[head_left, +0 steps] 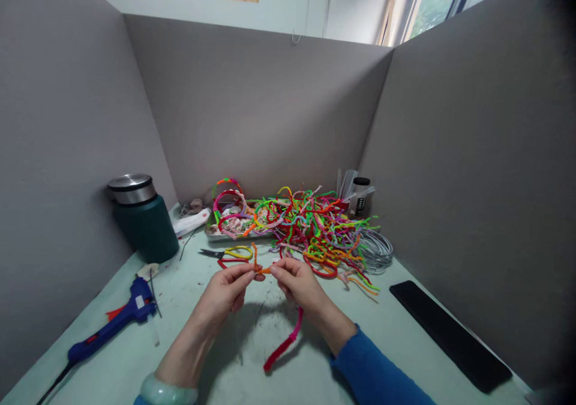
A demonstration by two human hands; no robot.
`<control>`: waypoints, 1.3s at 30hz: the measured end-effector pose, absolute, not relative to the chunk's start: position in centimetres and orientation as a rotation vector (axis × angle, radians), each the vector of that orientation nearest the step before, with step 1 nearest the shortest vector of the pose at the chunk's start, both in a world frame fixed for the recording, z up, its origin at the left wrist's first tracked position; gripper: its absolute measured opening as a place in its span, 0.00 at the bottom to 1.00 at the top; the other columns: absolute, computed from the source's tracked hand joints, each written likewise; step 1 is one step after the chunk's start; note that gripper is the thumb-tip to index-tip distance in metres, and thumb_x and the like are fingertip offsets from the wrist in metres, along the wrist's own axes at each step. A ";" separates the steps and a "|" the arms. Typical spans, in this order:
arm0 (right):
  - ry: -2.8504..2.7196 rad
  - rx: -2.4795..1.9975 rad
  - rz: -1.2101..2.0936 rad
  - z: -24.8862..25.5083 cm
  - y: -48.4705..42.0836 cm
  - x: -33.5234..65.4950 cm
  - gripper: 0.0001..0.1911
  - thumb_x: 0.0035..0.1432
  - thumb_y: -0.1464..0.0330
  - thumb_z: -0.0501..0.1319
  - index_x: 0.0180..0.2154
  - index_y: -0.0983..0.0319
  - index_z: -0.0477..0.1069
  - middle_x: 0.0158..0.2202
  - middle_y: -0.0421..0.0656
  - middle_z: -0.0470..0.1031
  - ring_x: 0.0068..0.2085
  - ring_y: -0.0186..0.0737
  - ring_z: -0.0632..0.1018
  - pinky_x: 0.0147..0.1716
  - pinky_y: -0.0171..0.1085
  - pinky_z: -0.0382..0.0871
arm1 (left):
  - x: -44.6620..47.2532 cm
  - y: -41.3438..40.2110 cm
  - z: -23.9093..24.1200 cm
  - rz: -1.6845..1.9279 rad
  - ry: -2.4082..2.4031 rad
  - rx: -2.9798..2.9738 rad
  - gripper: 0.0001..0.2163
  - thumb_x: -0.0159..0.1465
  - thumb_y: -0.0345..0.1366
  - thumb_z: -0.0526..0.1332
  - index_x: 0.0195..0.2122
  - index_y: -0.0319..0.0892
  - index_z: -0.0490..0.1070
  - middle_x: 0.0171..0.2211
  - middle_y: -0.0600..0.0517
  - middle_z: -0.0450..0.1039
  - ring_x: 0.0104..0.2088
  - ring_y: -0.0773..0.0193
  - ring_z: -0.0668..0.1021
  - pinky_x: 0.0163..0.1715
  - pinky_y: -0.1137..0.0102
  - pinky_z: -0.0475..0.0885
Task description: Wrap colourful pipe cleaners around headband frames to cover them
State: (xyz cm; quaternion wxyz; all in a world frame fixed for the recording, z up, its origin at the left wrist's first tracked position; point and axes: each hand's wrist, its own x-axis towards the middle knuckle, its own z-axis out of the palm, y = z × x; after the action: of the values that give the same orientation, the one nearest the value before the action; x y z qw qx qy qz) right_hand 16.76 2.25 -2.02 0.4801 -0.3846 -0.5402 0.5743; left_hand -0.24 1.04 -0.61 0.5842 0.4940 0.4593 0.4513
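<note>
Between my two hands an orange pipe cleaner point(255, 255) is pinched, its free end standing up past the fingertips. My left hand point(228, 285) closes thumb and forefinger on it, and my right hand point(297, 282) pinches it a short way to the right. Below my right palm hangs a pink and red fuzzy strip point(283, 349); whether it joins the orange piece is hidden by that hand. Just behind my left hand lie scissors point(229, 253) with one yellow and one red handle. A heap of many-coloured pipe cleaners point(315, 219) lies beyond my hands.
At left stand a dark green bottle point(146, 225) and a blue glue gun point(117, 318). A metal tray point(234, 236) holds fuzzy rings. To the right are a wire coil point(377, 251), a small jar point(360, 196) and a black flat slab point(450, 336). Grey panels point(261, 105) enclose the table.
</note>
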 end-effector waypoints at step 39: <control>-1.518 -0.780 1.039 -1.4 1.1 17.0 0.08 0.57 0.65 0.59 0.33 0.63 0.74 0.20 0.36 0.63 0.21 0.29 0.63 0.19 0.29 0.55 | -0.3 0.1 0.3 1.045 1.062 1.508 0.12 0.57 0.42 0.61 0.32 0.38 0.73 0.20 0.56 0.65 0.22 0.72 0.65 0.22 0.77 0.58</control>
State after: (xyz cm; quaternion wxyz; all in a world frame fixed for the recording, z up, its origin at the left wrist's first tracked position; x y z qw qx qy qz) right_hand 16.95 1.08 -1.44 0.5413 -0.3283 -0.6388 0.4373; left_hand -0.30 0.07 0.33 0.4888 0.6204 0.4372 0.4301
